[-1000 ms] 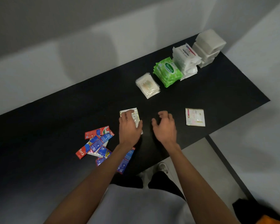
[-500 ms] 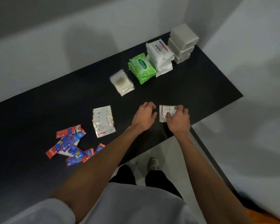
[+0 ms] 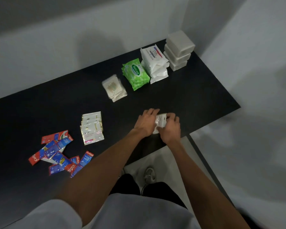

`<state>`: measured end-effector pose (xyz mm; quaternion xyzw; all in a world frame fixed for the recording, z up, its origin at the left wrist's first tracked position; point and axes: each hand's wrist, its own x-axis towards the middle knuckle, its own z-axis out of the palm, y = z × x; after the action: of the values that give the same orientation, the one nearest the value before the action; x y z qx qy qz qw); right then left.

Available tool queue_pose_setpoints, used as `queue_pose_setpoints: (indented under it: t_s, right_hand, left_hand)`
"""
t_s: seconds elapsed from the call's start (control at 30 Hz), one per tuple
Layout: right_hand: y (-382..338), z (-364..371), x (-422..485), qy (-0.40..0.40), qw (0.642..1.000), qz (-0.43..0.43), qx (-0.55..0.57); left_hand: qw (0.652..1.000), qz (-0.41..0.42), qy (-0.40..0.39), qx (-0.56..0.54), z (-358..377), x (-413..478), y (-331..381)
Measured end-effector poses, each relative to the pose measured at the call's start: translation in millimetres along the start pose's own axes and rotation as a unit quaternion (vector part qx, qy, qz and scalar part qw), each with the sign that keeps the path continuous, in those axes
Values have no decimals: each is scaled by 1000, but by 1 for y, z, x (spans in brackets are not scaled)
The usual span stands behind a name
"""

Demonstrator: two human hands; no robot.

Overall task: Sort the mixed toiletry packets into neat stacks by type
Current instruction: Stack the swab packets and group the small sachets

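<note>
Left hand (image 3: 146, 123) now joins right hand (image 3: 169, 129) on the stray sachet (image 3: 160, 122) at four o'clock on the worktop (image 3: 188, 96), both grips clamped on it. Next it likely goes onto the stack (image 3: 92, 127) at its nine o'clock, squared.

Black table (image 3: 196, 96) in corner; plain grey walls (image 3: 56, 47); pale floor (image 3: 238, 154) at right.

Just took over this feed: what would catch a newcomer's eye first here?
Over the black table, near its front edge, the left hand and right hand grip a white sachet. At far right stands a tidy row of stacks, green wipes among them; near left, red and blue toothpaste sachets lie scattered.
</note>
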<state>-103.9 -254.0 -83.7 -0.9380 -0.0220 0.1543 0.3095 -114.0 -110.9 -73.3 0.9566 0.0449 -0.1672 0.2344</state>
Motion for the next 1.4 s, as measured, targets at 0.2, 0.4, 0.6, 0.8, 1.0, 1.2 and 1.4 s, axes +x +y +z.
queue_pose_setpoints:
  t_s: [0.2,0.4,0.6,0.8,1.0,1.2,1.4]
  right_hand:
    - [2,-2,2,23,991,-63,115]
    - [-19,4,-4,27,953,11,300]
    - [-50,31,-28,8,938,28,347]
    - [-86,76,-60,-39,946,34,319]
    - [-128,120,-87,-60,951,30,301]
    - [-162,157,-103,-37,969,-9,243]
    - [-177,181,-106,-2,982,-45,183]
  left_hand:
    - [994,-69,15,-82,-10,-2,-12]
    - [948,-131,98,-272,-22,-43,-43]
    - [910,-146,126,-367,-23,-87,-84]
    - [890,-176,162,-388,-29,-136,-136]
    - [865,-251,182,-394,-31,-177,-185]
    - [894,-273,191,-300,-37,-201,-221]
    - [905,-265,179,-281,-33,-197,-241]
